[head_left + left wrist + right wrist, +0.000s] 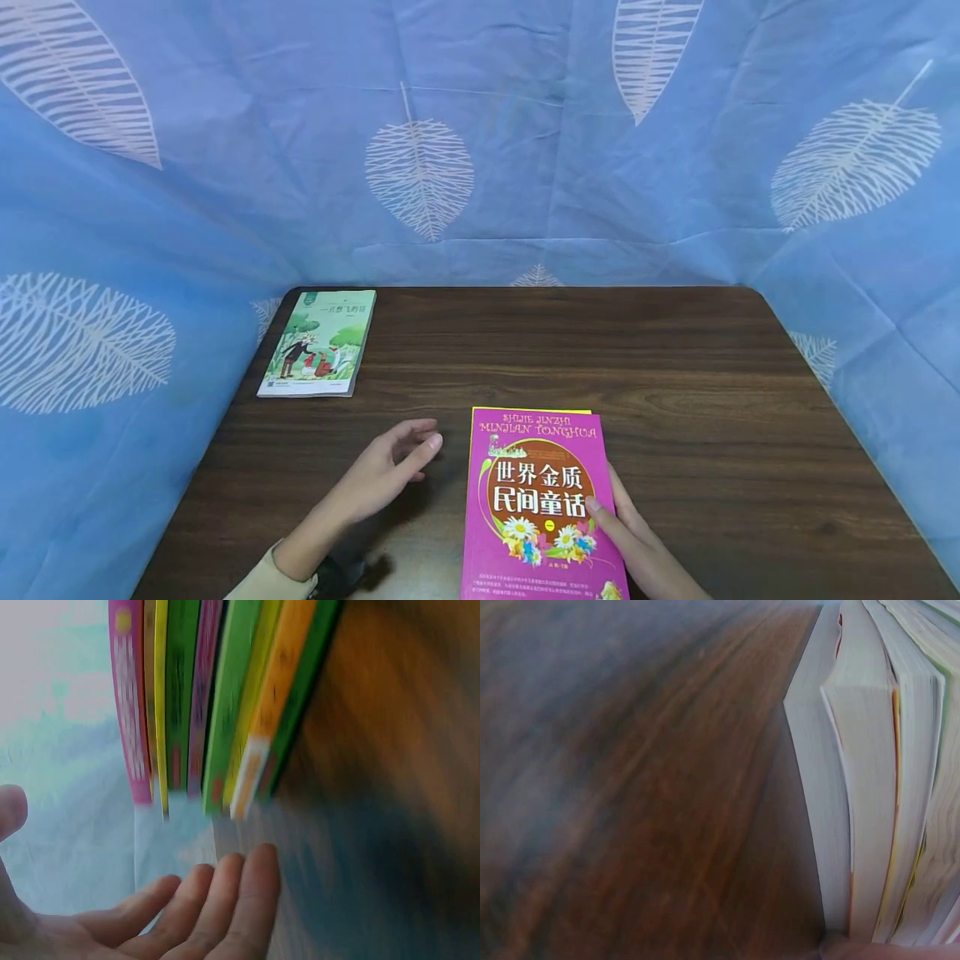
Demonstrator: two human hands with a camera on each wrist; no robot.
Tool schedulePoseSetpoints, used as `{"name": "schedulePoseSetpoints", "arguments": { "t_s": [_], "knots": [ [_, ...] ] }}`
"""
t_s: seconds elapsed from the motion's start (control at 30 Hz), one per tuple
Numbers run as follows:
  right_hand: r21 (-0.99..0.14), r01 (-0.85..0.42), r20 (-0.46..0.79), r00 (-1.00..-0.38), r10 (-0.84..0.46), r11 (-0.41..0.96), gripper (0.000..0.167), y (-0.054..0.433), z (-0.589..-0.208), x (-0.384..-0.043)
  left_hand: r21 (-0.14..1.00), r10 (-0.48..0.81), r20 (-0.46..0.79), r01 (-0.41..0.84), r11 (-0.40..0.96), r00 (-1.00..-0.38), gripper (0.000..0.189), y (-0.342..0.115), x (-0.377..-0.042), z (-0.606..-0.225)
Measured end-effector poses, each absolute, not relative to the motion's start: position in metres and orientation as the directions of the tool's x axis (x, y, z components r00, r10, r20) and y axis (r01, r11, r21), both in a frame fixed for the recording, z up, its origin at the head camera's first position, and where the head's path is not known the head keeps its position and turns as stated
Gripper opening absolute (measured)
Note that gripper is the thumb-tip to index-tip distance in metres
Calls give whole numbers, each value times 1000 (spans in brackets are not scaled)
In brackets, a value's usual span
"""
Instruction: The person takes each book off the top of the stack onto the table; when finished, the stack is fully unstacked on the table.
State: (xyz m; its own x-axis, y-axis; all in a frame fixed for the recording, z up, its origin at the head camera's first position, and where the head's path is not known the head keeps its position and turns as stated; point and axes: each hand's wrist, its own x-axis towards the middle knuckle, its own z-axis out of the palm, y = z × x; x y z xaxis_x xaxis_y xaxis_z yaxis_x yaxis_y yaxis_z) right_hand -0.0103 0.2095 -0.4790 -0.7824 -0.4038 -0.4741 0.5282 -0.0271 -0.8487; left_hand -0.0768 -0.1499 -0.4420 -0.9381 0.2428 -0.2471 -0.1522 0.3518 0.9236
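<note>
A stack of books [229, 705], topped by a magenta folk-tale book [536, 500], sits at the near middle of the desk [690, 358], its long axis running near to far. The right hand [636, 533] is closer: its grip holds the stack's right side, thumb on the cover. The stack lies right of the left hand [384, 471], which is apart from it, fingers relaxed, holding nothing. A green-covered storybook [318, 343] lies far left.

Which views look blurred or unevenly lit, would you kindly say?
Head view: the magenta book is sharp, its large title legible; a soft shadow falls beside the left forearm. Left wrist view: the book spines are blurred, the upper left washed out. Right wrist view: the table looks soft, hazy at left.
</note>
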Motion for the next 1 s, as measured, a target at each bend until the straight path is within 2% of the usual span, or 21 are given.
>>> {"name": "schedulePoseSetpoints", "arguments": {
  "t_s": [0.1,0.37,0.5,0.73,1.0],
  "knots": [
    [-843,536,-479,-778,-406,-32,81,209,-478,-9,925,294,-264,-155,348,-919,65,-140,-63,-442],
    [-859,511,-451,-787,-421,-35,80,208,-478,-7,891,309,-285,-133,433,-907,73,-115,-36,-446],
    [-860,509,-450,-789,-418,-35,80,208,-477,-6,897,356,-279,-109,429,-892,76,-104,-28,-455],
    [-850,525,-461,-784,-416,-46,81,208,-476,-7,903,390,-256,-75,423,-884,93,-95,-20,-464],
    [-859,512,-460,-793,-400,-25,81,209,-478,-8,899,407,-222,-24,437,-886,87,-94,-18,-461]
  ]
}}
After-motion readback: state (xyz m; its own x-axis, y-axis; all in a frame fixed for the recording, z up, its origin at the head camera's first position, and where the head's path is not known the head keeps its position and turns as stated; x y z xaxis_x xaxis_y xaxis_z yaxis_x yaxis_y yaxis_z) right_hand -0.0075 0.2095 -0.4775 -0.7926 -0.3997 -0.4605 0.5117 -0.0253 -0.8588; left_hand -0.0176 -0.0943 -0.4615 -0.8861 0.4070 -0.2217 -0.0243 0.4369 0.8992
